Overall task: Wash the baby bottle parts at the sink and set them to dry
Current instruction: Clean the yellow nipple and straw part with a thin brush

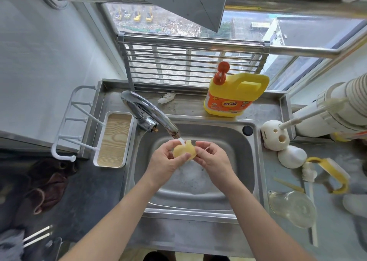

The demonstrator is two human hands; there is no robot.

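I hold a soft yellowish bottle nipple (183,150) under the running faucet (156,118), above the steel sink (246,161). My left hand (164,159) grips its left side with the thumb on its front. My right hand (211,158) pinches its right edge. Water falls from the spout onto the top of the nipple. The clear bottle body (292,208) lies on its side on the counter at the right. A yellow-handled collar piece (333,175) lies behind it, next to a white brush (308,173).
A yellow detergent jug (235,95) with a red pump stands behind the sink. A white drying rack with a wooden tray (114,139) stands at the left. A white holder (276,134) with a long brush and a white dome (292,156) stand at the right. A dark cloth (49,183) lies at far left.
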